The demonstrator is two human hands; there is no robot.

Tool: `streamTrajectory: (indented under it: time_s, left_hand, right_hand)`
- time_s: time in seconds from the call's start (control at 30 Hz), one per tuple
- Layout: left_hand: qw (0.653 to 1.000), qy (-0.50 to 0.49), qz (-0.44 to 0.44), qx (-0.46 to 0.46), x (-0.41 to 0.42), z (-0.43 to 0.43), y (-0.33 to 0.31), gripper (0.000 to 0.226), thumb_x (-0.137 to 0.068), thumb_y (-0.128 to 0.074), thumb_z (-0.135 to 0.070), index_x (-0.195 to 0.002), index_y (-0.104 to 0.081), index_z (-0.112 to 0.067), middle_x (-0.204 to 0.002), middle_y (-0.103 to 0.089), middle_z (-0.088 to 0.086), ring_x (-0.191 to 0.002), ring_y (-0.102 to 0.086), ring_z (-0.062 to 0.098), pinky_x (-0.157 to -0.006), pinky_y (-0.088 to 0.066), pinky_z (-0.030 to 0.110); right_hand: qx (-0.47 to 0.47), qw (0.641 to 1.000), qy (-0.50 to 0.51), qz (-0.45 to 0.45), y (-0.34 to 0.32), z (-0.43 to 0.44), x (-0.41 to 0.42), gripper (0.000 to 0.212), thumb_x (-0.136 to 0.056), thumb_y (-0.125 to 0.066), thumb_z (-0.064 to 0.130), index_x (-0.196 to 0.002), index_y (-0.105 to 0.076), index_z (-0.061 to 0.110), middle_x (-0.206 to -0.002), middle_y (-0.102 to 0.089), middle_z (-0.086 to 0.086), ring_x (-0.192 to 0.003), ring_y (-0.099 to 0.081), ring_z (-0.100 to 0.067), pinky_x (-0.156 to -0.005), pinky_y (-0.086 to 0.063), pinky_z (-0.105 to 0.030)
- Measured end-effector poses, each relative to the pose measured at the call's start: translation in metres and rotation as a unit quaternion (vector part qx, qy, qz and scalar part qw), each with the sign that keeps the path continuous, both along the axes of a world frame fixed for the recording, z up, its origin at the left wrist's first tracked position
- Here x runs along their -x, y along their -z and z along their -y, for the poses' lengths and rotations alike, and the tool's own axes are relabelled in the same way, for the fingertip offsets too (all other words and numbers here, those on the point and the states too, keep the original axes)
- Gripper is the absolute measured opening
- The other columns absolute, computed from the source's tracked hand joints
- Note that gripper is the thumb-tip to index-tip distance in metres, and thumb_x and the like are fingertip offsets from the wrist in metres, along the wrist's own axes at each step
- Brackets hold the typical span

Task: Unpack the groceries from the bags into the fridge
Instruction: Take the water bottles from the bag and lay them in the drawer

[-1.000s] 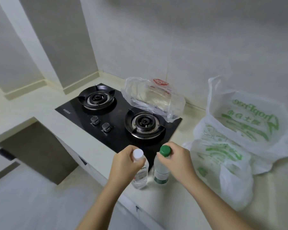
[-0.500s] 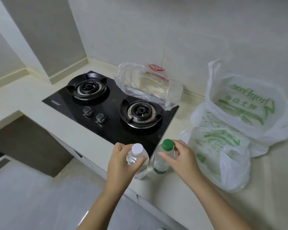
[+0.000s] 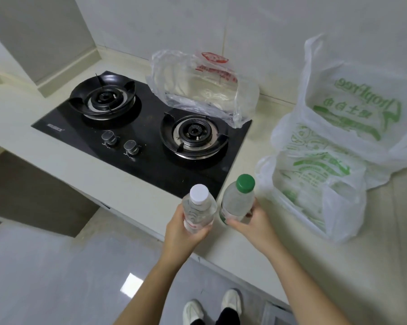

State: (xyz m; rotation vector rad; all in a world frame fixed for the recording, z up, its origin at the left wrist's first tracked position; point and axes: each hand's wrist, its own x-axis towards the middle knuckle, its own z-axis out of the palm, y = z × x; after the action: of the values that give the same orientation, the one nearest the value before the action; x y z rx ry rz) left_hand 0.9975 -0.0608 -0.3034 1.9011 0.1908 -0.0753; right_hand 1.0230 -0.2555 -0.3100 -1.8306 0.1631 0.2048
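Observation:
My left hand grips a clear water bottle with a white cap, lifted above the counter's front edge. My right hand grips a second clear bottle with a green cap, lifted beside the first. Two white grocery bags with green print lie on the counter just right of my right hand. A clear plastic bag with red print lies behind the stove's right burner. No fridge is in view.
A black two-burner gas stove is set into the pale counter, left of the bottles. Tiled wall rises behind. Grey floor and my white shoes show below the counter edge.
Both hands slid from the bottle caps down to the bottle bodies and lifted the two bottles off the counter toward me. The camera tilted down, bringing the floor and shoes into view.

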Motion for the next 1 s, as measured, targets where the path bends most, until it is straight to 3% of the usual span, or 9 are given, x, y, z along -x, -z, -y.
streamTrajectory:
  time_s: [0.1,0.33,0.47,0.57,0.67,0.8,1.0]
  left_hand:
    - [1.000,-0.001,-0.006,0.004,-0.001,0.000,0.007,0.057,-0.071,-0.085,-0.019,-0.118,-0.055,-0.030,-0.105,-0.067,-0.017,-0.095,-0.062,-0.009,-0.074,-0.046,0.006]
    - [1.000,-0.014,-0.011,0.003,-0.003,-0.003,-0.001,0.051,-0.069,-0.087,-0.018,-0.109,-0.057,-0.031,-0.096,-0.069,-0.017,-0.088,-0.064,-0.008,-0.070,-0.047,0.007]
    - [0.998,-0.063,0.014,0.008,-0.004,-0.009,-0.030,0.046,-0.067,-0.087,-0.015,-0.101,-0.059,-0.031,-0.088,-0.071,-0.018,-0.084,-0.066,-0.005,-0.069,-0.048,0.009]
    - [0.988,-0.137,0.064,0.029,-0.005,-0.020,-0.071,0.049,-0.068,-0.086,-0.010,-0.106,-0.061,-0.029,-0.092,-0.071,-0.022,-0.086,-0.066,-0.005,-0.071,-0.049,0.010]
    - [0.967,-0.226,0.110,0.041,0.003,-0.041,-0.108,0.052,-0.069,-0.085,-0.009,-0.112,-0.059,-0.026,-0.096,-0.070,-0.020,-0.089,-0.066,-0.004,-0.071,-0.050,0.010]
    - [0.926,-0.349,0.146,0.008,0.047,-0.076,-0.136,0.054,-0.067,-0.087,-0.015,-0.105,-0.055,-0.038,-0.095,-0.068,-0.020,-0.087,-0.065,-0.007,-0.071,-0.050,0.012]
    - [0.836,-0.525,0.154,-0.032,0.157,-0.125,-0.159,0.054,-0.067,-0.086,-0.017,-0.112,-0.060,-0.028,-0.096,-0.071,-0.016,-0.086,-0.067,-0.001,-0.075,-0.053,0.024]
  right_hand:
    - [-0.008,1.000,0.028,-0.002,0.008,-0.005,0.000,0.051,-0.072,-0.085,0.007,-0.113,-0.059,0.022,-0.099,-0.071,0.012,-0.091,-0.066,0.004,-0.073,-0.048,-0.010]
    - [-0.015,0.998,0.065,0.010,-0.001,-0.014,-0.001,0.045,-0.069,-0.088,0.013,-0.101,-0.060,0.029,-0.089,-0.072,0.025,-0.082,-0.069,0.003,-0.069,-0.052,-0.016]
    - [-0.033,0.997,0.025,0.058,-0.043,-0.024,-0.020,0.047,-0.068,-0.088,0.012,-0.103,-0.060,0.028,-0.090,-0.072,0.022,-0.083,-0.069,0.001,-0.069,-0.051,-0.015]
    - [-0.030,0.993,-0.049,0.107,-0.089,-0.039,-0.042,0.049,-0.070,-0.086,0.012,-0.101,-0.058,0.038,-0.093,-0.072,0.023,-0.087,-0.068,0.003,-0.072,-0.052,-0.014]
    - [-0.027,0.978,-0.130,0.158,-0.125,-0.068,-0.057,0.056,-0.068,-0.087,0.013,-0.106,-0.057,0.041,-0.100,-0.070,0.018,-0.092,-0.066,0.005,-0.076,-0.050,-0.011]
    - [-0.050,0.944,-0.262,0.195,-0.158,-0.125,-0.053,0.061,-0.067,-0.087,0.011,-0.114,-0.057,0.037,-0.109,-0.067,0.015,-0.095,-0.063,0.008,-0.075,-0.046,-0.006]
    - [-0.104,0.870,-0.436,0.204,-0.180,-0.217,0.010,0.054,-0.068,-0.086,0.017,-0.111,-0.060,0.037,-0.103,-0.068,0.015,-0.093,-0.065,-0.004,-0.076,-0.056,-0.022]
